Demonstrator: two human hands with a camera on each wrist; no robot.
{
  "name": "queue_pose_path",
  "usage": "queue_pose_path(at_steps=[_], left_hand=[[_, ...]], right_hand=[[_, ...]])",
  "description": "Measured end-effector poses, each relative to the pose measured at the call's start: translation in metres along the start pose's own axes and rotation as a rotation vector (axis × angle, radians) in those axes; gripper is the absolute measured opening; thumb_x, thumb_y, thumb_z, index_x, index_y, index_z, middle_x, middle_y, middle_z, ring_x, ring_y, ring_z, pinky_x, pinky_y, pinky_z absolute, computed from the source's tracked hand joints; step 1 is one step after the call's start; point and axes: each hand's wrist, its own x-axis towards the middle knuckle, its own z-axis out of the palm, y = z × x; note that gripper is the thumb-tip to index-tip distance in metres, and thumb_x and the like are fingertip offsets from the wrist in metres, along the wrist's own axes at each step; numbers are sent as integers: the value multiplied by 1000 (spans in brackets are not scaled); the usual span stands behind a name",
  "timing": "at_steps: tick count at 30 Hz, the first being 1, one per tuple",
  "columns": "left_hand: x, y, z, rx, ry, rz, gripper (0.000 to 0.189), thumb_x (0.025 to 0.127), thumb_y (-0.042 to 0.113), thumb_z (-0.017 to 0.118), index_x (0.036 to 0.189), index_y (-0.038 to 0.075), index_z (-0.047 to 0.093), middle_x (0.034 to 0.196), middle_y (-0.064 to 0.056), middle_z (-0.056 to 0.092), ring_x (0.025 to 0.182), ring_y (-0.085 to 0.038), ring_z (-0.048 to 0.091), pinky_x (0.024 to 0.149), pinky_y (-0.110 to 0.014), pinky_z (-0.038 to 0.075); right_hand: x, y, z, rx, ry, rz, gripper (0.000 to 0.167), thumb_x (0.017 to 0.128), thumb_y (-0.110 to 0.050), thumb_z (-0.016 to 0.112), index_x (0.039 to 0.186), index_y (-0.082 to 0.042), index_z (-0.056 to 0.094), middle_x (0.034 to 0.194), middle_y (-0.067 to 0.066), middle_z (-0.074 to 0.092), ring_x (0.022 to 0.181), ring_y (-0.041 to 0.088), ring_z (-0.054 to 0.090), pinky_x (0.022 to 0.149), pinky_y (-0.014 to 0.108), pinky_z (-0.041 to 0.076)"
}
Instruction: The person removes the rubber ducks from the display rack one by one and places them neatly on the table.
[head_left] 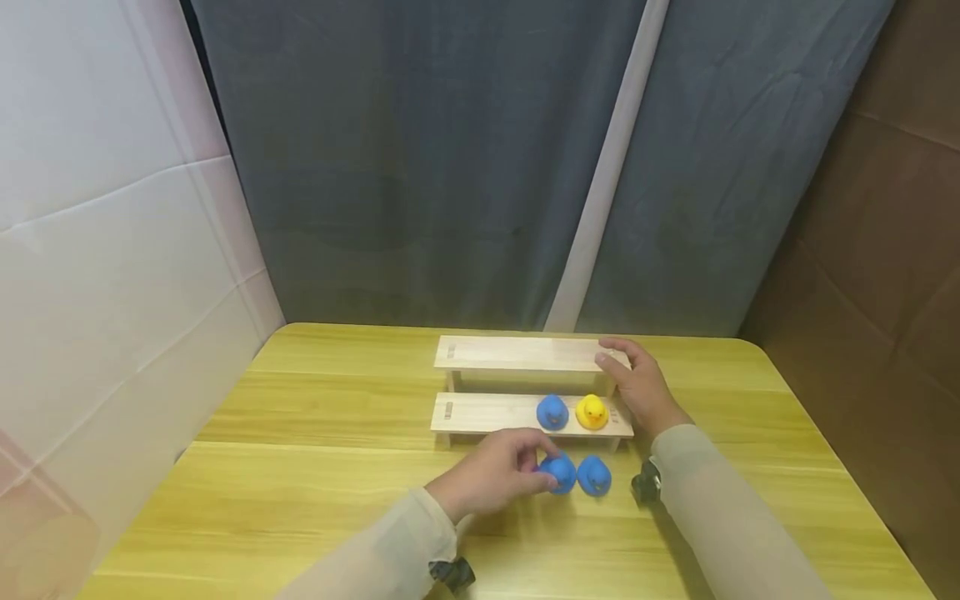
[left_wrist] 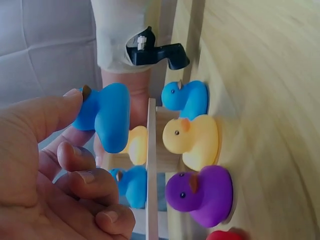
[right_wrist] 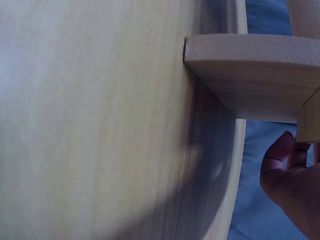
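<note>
In the head view my left hand (head_left: 498, 471) pinches a blue rubber duck (head_left: 561, 472) between thumb and fingers, in front of the low wooden shelf. The held blue duck (left_wrist: 111, 119) hangs above the table in the left wrist view. My right hand (head_left: 643, 385) grips the right end of the higher wooden shelf (head_left: 517, 353). A blue duck (head_left: 552, 412) and a yellow duck (head_left: 592, 412) sit on the lower shelf (head_left: 487, 412). Another blue duck (head_left: 595, 476) stands on the table right of the held one.
On the table in the left wrist view, a yellow duck (left_wrist: 192, 142), a purple duck (left_wrist: 201, 195) and part of a red thing (left_wrist: 225, 235) line up beside a blue duck; my left hand mostly hides them from the head view. A grey curtain (head_left: 420, 167) hangs behind the table.
</note>
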Motion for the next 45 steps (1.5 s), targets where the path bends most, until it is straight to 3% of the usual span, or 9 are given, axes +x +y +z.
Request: queue_pose_path(at_steps=[8,15,27,34,45], left_hand=[[1,1,10,16,-17,-24,17,83,22,78,95,29,69,64,5,50,56,-8,46,49,-23,40],[1,0,18,25,-38,-50,19,82,21,78,97,27,69,63,5,49,55,-6,45,49,-22,39],[2,1,29,37,-78,-39,19,83,20,78,100,21,71,62,6,51,53,-6,46,48,-22,40],[4,-1,34,93,-95,-41,19,81,21,79,99,21,73,59,7,51,51,-6,47,48,-22,41],[5,-7,43,158,-100,-111,16,78,24,82,91,25,72,62,6,53,55,-8,49,49,-25,42]], right_hand=[[-2,-4,1,14,-4,10,53,89,-47,68,132,-19,55,142,4,45,125,27,43,110,43,32],[-3,-5,1,-2,-4,25,54,89,-48,68,133,-20,55,143,4,44,129,28,39,113,46,27],[-1,-3,1,-25,8,24,53,88,-50,67,132,-21,56,143,3,45,131,26,38,114,48,24],[1,-2,0,-32,8,-7,53,88,-49,68,132,-20,56,142,4,46,131,25,38,114,46,25],[1,0,1,9,1,26,53,89,-46,68,132,-19,56,143,4,44,129,28,40,113,46,27]])
